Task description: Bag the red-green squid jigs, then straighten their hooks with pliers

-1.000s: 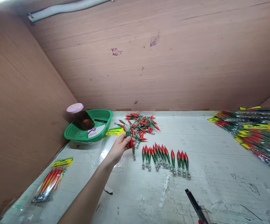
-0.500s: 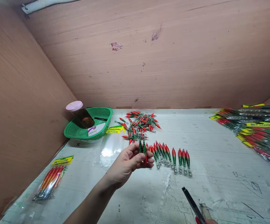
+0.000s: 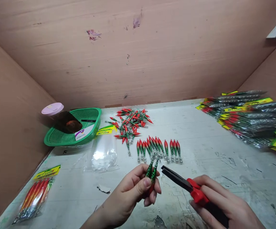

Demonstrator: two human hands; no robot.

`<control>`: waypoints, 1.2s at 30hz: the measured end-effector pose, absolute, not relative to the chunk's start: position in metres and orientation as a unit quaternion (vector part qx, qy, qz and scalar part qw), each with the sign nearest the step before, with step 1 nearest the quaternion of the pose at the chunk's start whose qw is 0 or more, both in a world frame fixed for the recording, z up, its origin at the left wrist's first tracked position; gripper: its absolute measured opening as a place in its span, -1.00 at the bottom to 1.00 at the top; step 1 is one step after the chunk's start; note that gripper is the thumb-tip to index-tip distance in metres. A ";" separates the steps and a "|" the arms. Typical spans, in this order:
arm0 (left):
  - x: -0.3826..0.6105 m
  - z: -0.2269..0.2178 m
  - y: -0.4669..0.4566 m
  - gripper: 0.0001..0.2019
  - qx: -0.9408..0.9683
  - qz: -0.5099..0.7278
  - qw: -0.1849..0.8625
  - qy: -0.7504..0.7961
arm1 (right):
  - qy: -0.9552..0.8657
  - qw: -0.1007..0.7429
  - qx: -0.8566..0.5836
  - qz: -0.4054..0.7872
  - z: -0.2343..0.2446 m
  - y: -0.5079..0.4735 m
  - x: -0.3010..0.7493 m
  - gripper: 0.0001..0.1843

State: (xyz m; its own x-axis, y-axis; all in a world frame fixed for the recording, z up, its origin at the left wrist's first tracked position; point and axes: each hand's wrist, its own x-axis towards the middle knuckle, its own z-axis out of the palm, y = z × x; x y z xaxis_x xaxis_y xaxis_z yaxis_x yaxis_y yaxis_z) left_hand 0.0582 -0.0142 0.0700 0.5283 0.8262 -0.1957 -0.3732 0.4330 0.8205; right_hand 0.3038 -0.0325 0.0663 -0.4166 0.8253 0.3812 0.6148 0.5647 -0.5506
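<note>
My left hand (image 3: 138, 190) is closed on two red-and-green squid jigs (image 3: 152, 171), their metal hook crowns pointing up and away. In my right hand (image 3: 225, 200) is a pair of long-nosed pliers (image 3: 187, 184) with red-and-black handles. The pliers' dark jaws point left, their tips close beside the hook ends but apart from them. Just beyond lies a row of squid jigs (image 3: 166, 149), red ends away from me and hooks toward me. A loose pile of more such jigs (image 3: 133, 121) lies behind the row.
On the left, a green basket (image 3: 97, 127) holds a lidded cup (image 3: 61, 117), a card and a pen. Clear bags (image 3: 104, 152) with yellow headers lie beside it. A packed bag of lures (image 3: 35, 194) is at front left. Many packed bags (image 3: 245, 117) are heaped right. Wooden walls (image 3: 128, 63) enclose the table.
My right hand has come further into view, bringing the pliers up beside the jigs. The jigs in my left hand have moved toward me and tilted. The view has swung to the right.
</note>
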 end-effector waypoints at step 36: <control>0.067 0.070 -0.028 -0.76 0.374 0.429 0.742 0.354 | -0.843 0.249 -0.410 0.242 0.082 -0.025 0.303 -0.87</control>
State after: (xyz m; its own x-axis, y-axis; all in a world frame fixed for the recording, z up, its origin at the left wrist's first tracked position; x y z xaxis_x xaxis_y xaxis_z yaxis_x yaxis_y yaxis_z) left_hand 0.0667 -0.0283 0.0705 0.3816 0.9015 -0.2041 -0.3714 0.3518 0.8593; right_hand 0.3034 -0.0255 0.0823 -0.5393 0.8125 0.2214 0.5711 0.5461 -0.6129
